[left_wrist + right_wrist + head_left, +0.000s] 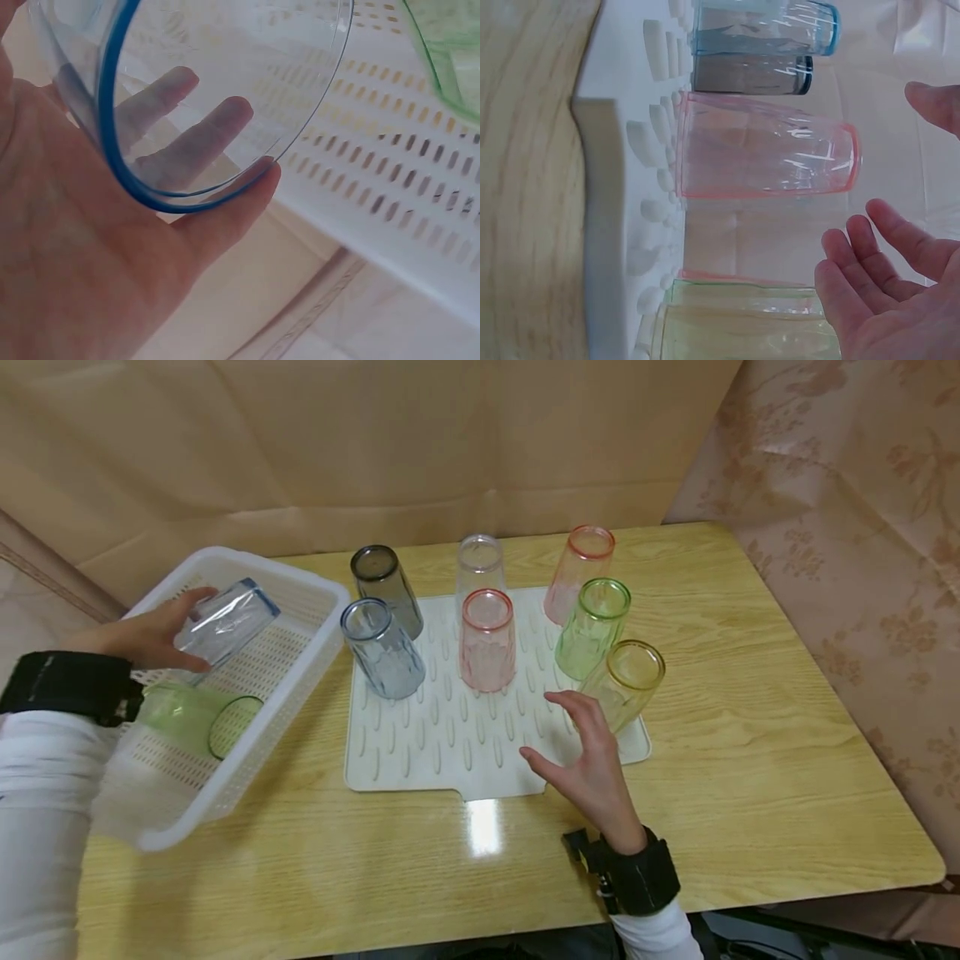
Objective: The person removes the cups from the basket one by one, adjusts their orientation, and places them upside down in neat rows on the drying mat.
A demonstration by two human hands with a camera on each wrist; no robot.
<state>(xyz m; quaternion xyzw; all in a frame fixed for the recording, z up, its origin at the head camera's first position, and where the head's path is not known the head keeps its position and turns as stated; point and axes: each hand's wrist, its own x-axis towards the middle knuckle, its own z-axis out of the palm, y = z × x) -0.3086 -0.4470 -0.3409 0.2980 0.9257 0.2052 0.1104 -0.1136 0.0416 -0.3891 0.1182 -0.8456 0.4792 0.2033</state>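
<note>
Over the white basket my left hand (161, 631) grips a clear blue-tinted drinking glass (228, 618), tilted on its side. In the left wrist view the thumb and fingers curl round the glass (225, 90) near its blue-edged end. A green glass (180, 714) lies in the basket just below it. My right hand (588, 768) hovers at the front right of the white drying mat (420, 768), thumb and fingers spread and holding nothing. Closest to it stands an upside-down yellow glass (626, 681); whether they touch is unclear. A pink glass (769, 150) shows upright-inverted in the right wrist view.
Several more glasses stand upside down on or beside the mat: smoky (386, 589), blue (384, 652), clear (480, 564), pink (581, 572) and green (592, 631). The perforated basket (300, 710) occupies the left of the wooden table (750, 735). Behind hangs a beige cloth (375, 443).
</note>
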